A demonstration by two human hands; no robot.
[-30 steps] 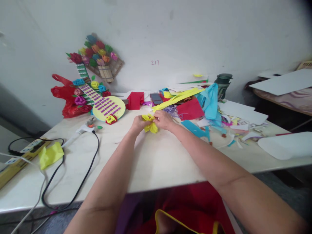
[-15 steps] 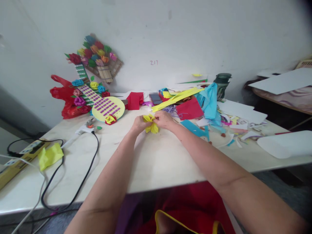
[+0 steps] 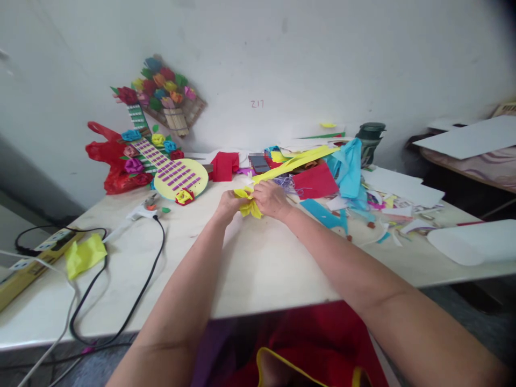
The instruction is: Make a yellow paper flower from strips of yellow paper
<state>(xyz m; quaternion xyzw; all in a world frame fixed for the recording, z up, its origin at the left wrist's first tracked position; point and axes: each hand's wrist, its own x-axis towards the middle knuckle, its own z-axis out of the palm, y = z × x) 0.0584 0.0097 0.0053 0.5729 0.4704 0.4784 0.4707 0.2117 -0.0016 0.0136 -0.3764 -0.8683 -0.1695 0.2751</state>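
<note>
A yellow crepe-paper flower (image 3: 250,208) with spread petals is held between my two hands above the middle of the table. My left hand (image 3: 229,204) pinches its left edge. The fingers of my right hand (image 3: 269,199) are closed on its right side and cover part of its centre. Just beyond my hands lie a long yellow paper strip (image 3: 298,161) and a red paper sheet (image 3: 316,181). To the left is a yellow banjo-shaped craft (image 3: 181,176) with purple strips and paper roses.
A glue gun (image 3: 143,211) with a black cord lies on the left, near a yellow paper piece (image 3: 86,255) and a power strip (image 3: 40,263). Blue crepe paper (image 3: 350,169), paper scraps (image 3: 397,215) and a dark green bottle (image 3: 370,141) are at right. A red bag (image 3: 115,166) stands back left.
My right hand has shifted slightly over the flower's centre, its fingers now curled more closely on it. My left hand keeps its hold. The whole view has shifted slightly.
</note>
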